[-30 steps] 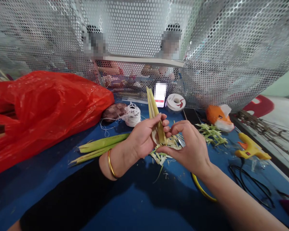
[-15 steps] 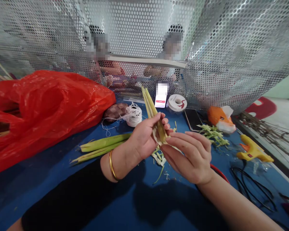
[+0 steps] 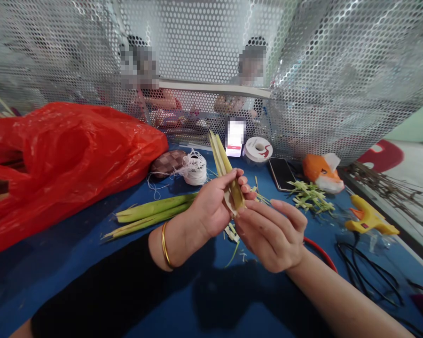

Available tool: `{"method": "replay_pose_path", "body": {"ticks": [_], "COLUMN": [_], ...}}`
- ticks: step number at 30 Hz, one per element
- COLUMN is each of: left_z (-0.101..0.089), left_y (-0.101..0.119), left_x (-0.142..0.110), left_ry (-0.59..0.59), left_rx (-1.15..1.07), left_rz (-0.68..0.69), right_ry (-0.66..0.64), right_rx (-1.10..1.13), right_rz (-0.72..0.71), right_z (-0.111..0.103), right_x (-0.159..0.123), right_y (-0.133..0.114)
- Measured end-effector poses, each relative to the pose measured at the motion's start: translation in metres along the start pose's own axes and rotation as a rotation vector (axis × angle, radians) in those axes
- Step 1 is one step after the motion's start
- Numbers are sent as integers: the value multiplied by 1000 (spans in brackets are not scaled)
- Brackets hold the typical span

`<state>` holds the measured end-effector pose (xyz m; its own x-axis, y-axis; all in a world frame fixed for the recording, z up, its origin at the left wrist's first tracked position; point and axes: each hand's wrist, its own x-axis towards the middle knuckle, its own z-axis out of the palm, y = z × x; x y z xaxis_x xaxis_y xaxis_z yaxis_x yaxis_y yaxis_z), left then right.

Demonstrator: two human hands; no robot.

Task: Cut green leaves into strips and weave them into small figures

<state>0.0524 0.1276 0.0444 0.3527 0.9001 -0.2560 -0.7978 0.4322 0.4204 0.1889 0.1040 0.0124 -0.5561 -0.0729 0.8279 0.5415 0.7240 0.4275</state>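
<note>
The left hand is gripping a split green stalk, its fingers curling around the lower half while the pointed ends are sticking up and away beyond them. The right hand is pinching the stalk's near end with thumb and fingers, its outer fingers lifting loosely.

The held stalk is showing a pale, opened inner side between the left fingers, so the work on it seems partly done; how much is left is not clear. Cut strips are lying just below the fingers of both hands, and a heap of shreds is resting to the right, beyond the right fingers. Long green pieces are lying on the table to the left of the left fingers, looking largely whole.

Farther left, a red plastic bag is gaping and holding something brownish, too dark to identify. Beyond the left fingers, a spool is carrying loose white string. Beyond the right fingers, an orange-and-white pack is sitting behind the shreds, its contents unclear.
</note>
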Motion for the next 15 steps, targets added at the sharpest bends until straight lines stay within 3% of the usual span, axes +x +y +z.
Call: {"method": "replay_pose_path", "body": {"ticks": [7,12,15], "left_z": [1,2,3], "left_y": [-3,6,9], "left_x": [-1,-1,-2], "left_ry": [8,-22,-25], "left_rx": [38,33,48], "left_rz": [-12,38,36], "right_ry": [-9,-37,-70], "right_rx": [-25,61,84], "right_rz": [30,245,294], "right_z": [2,-2,-3], "right_x": [-2,-6,-9], "right_y": [-2,10,22]}}
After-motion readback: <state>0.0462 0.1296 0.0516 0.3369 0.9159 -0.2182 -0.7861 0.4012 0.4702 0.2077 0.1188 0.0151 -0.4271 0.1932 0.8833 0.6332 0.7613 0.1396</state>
